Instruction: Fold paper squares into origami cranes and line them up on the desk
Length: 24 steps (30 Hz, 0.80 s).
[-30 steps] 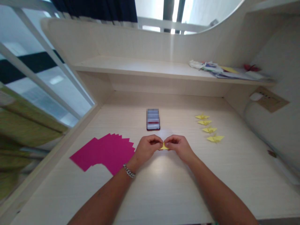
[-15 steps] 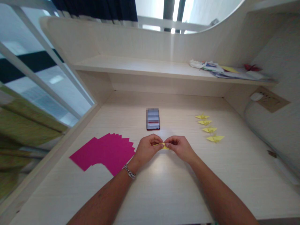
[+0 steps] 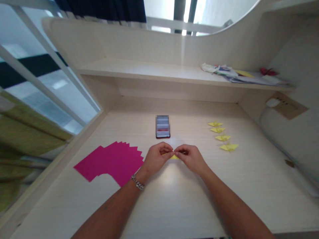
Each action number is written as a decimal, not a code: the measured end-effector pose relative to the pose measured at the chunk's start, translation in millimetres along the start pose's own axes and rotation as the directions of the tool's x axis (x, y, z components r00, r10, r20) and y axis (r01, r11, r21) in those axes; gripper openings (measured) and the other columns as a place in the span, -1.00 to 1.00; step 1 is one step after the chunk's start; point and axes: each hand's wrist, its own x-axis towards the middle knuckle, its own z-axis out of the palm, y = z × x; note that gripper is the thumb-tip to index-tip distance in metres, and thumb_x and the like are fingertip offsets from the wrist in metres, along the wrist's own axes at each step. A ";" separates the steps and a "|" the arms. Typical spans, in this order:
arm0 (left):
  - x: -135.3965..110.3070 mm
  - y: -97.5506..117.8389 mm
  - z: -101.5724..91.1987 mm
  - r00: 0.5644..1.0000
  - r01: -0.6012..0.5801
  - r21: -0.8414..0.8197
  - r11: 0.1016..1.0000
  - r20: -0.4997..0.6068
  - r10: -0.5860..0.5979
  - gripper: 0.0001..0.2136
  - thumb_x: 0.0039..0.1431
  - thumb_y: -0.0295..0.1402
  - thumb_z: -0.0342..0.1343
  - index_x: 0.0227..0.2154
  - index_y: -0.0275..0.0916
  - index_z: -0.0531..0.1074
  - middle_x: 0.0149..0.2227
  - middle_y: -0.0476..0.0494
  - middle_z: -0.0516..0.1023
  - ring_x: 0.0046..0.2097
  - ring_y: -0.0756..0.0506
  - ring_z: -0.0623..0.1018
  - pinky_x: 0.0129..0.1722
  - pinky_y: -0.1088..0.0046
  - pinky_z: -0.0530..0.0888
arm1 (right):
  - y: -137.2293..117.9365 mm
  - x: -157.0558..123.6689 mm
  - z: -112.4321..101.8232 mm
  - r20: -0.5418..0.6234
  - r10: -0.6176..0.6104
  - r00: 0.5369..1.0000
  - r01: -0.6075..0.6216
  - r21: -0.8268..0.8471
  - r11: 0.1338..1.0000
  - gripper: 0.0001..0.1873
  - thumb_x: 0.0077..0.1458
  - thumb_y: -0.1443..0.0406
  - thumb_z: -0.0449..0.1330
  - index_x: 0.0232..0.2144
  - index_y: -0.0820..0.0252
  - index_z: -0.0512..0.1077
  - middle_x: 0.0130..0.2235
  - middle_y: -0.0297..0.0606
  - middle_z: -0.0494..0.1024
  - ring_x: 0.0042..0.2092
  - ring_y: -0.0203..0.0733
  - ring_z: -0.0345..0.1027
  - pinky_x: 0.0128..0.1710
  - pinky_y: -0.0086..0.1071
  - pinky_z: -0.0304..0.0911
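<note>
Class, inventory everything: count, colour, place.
desk: one, pale, centre
sheets: several, pink, desk's left
paper shapes: four, yellow, desk's right
paper piece: one, yellow, centre
phone: one, dark, centre
shelf: one, pale, back
papers: uncounted, mixed, shelf's right
red item: one, shelf's right
socket: one, tan, right
plug: one, white, in socket
cable: one, greyish, right
curtain: one, navy, top
bars: several, pale, left
cloth: uncounted, green, left
bracelet: one, silver, worn left
left hand: one, holding paper piece
right hand: one, holding paper piece
</note>
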 end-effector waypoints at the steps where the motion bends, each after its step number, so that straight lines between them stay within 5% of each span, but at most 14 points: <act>1: 0.0 0.1 0.1 1.000 0.004 -0.006 1.000 -0.004 -0.004 -0.89 -0.05 -0.42 0.21 -0.41 -0.29 0.43 -0.41 -0.10 0.55 -0.37 -0.03 0.54 -0.32 0.44 0.47 | 1.0 0.4 0.8 -0.006 0.014 1.000 -0.014 0.043 0.999 -0.89 -0.07 0.31 0.21 -0.41 0.19 0.50 -0.39 -0.27 0.55 -0.36 -0.23 0.39 -0.31 -0.36 0.27; 12: 2.7 1.8 -2.9 0.997 0.082 -0.116 0.990 0.017 -0.081 -0.80 -0.11 -0.47 0.24 -0.35 -0.30 0.42 -0.51 -0.05 0.53 -0.46 0.01 0.51 -0.41 0.50 0.42 | 1.9 4.8 1.7 0.026 0.144 0.989 -0.144 0.338 0.930 -0.81 -0.24 0.32 0.32 -0.47 0.22 0.43 -0.49 -0.37 0.47 -0.46 -0.33 0.30 -0.44 -0.44 0.21; 24: 1.5 -1.5 -4.4 1.000 -0.005 0.001 1.000 -0.020 0.005 -0.69 0.03 -0.38 0.15 -0.12 -0.23 0.39 -0.29 -0.15 0.59 -0.23 -0.09 0.57 -0.22 0.39 0.47 | 6.3 2.0 1.4 -0.008 0.027 1.000 -0.027 -0.001 1.000 -0.83 -0.04 0.29 0.19 -0.34 0.19 0.52 -0.34 -0.23 0.58 -0.33 -0.21 0.41 -0.28 -0.32 0.30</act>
